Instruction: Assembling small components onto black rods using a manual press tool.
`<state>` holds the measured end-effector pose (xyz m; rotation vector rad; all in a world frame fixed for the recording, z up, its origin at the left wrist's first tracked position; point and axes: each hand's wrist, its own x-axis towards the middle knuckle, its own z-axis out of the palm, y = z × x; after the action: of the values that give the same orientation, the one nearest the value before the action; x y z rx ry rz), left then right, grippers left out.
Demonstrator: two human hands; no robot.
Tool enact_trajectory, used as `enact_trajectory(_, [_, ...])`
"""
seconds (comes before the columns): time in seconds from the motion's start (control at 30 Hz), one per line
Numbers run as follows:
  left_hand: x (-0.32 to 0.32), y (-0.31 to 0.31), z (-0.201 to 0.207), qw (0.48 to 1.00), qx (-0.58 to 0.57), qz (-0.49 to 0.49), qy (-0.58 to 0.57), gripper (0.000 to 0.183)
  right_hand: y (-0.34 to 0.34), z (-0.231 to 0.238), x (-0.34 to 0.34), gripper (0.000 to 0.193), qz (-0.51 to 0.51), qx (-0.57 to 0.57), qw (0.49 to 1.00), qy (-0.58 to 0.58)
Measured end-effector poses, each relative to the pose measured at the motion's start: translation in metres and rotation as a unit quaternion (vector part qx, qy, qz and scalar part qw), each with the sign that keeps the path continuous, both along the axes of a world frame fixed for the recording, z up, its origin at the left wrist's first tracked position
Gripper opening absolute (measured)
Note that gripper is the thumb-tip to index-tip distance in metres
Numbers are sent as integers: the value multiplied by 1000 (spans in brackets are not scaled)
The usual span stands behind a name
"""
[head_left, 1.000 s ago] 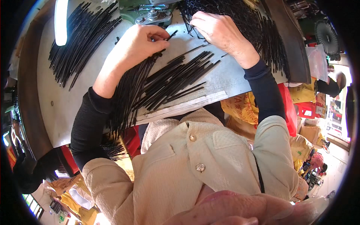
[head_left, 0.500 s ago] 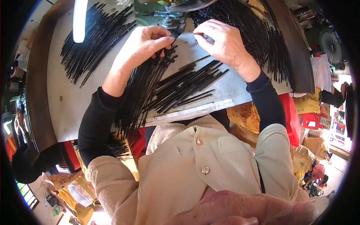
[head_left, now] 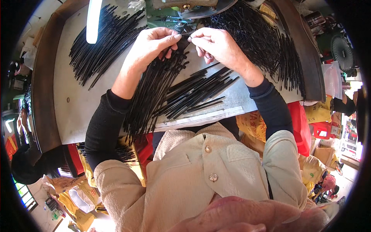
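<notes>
Toward the far edge of the table [head_left: 81,112], the left hand [head_left: 154,45] is pinched at one end of a thin piece [head_left: 186,34], while the right hand's [head_left: 216,44] closed fingertips meet its other end, just before the green machine [head_left: 154,23]. Black rods [head_left: 148,91] fan from below the left hand to the near edge; a smaller group [head_left: 201,91] lies beside them, and another pile [head_left: 102,50] sits toward the far left corner.

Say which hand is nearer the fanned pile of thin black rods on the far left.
Left. The left hand is right of the fanned pile; the right hand is farther right.
</notes>
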<state>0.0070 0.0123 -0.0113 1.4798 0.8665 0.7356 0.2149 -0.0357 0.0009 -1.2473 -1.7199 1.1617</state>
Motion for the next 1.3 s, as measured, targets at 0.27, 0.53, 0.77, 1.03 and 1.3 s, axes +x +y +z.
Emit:
enact_trajectory(0.27, [0, 1, 1, 1000, 14, 1, 23, 21, 3, -1, 3, 20, 10, -30, 998, 45])
enact_trajectory(0.53, [-3, 7, 10, 998, 42, 15, 42, 24, 12, 4, 2, 22, 27, -43, 993, 109])
enact_trajectory(0.77, [-5, 14, 8, 998, 53, 8, 27, 25, 17, 2, 2, 23, 21, -45, 993, 108])
enact_trajectory(1.03, [-7, 15, 10, 999, 46, 7, 24, 24, 18, 0, 0, 24, 21, -55, 990, 127])
enact_trajectory(1.3, [-7, 18, 8, 998, 54, 1, 33, 26, 19, -2, 1, 24, 26, -58, 990, 125])
